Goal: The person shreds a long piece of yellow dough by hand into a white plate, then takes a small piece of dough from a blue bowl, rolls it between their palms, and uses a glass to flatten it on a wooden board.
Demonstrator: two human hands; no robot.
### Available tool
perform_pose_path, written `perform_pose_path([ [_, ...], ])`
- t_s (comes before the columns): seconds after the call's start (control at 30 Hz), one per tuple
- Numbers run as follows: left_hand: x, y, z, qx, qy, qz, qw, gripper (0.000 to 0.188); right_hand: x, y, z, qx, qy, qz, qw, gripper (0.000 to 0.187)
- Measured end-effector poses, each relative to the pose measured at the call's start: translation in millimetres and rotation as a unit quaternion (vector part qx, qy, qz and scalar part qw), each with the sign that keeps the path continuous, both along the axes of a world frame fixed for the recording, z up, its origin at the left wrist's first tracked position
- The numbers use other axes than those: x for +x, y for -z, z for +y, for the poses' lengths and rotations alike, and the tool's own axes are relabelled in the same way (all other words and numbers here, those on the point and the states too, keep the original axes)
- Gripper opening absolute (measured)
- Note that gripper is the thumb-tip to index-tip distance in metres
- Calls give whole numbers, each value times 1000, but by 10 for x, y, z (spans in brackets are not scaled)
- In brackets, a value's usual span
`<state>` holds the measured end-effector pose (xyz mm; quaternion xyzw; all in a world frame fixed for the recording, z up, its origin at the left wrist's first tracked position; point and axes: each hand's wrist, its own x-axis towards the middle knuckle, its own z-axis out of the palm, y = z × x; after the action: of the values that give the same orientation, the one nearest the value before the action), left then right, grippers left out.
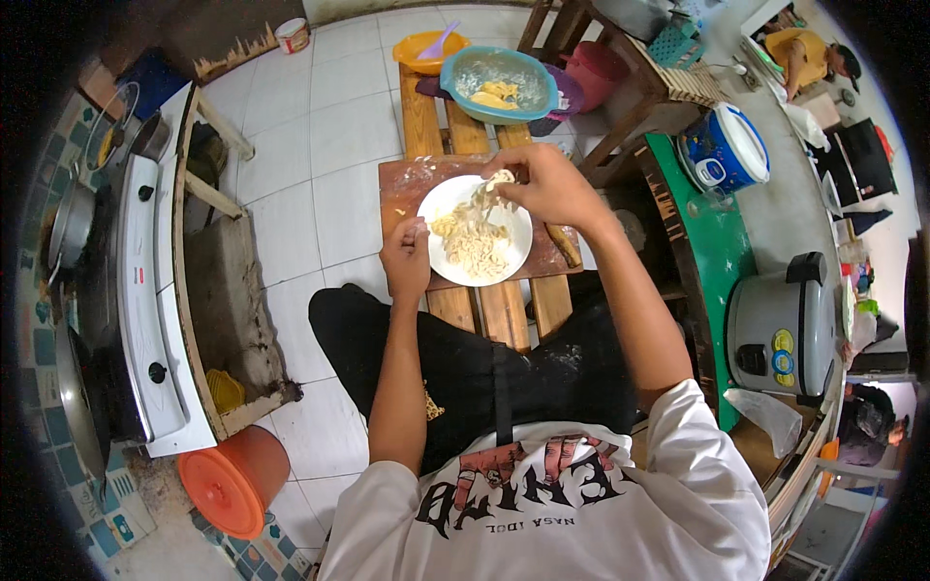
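Observation:
A white plate [521,254] holding a heap of pale, floured noodle strips [477,248] sits on a reddish-brown board [395,184]. My right hand [548,184] is closed around a bunch of these noodles and lifts it over the plate's upper right side, with strands hanging down. At the plate's left rim, my left hand [406,254] has its fingers curled together and appears to grip the edge. A short wooden rolling pin [564,246] lies on the board to the right of the plate, partly hidden by my right forearm.
The board rests on a slatted wooden bench [451,308]. Beyond it stand a teal basin [453,73] with yellow dough pieces and an orange bowl [407,50] with a purple spoon. A stove [145,290] is on the left; a rice cooker [775,324] is on the right.

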<state>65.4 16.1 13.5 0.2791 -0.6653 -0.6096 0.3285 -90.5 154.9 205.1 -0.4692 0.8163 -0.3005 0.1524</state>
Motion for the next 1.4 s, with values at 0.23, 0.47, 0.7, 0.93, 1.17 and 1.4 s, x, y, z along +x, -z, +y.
perform_pose_path([
  [0.23, -3, 57, -26, -19, -9, 3, 1000, 17, -17, 44, 45, -47, -76, -9, 996, 24],
  [0.47, -52, -97, -8, -305, 27, -129, 943, 34, 216, 1046, 67, 134, 25, 55, 989, 65],
  [0.7, -151, -124, 38, -431, 73, -240, 867, 34, 264, 1622, 68, 57, 26, 38, 997, 40],
  [0.93, -136, -194, -40, -355, 23, -127, 926, 16, -7, 918, 89, -21, 7, -94, 995, 25],
  [1.17, -99, -213, -106, -140, 48, -66, 987, 13, 0, 177, 60, -55, -21, -57, 997, 24],
  [1.4, -108, -108, -142, -98, 62, -43, 992, 20, -27, 508, -22, -2, -2, -46, 999, 32],
])
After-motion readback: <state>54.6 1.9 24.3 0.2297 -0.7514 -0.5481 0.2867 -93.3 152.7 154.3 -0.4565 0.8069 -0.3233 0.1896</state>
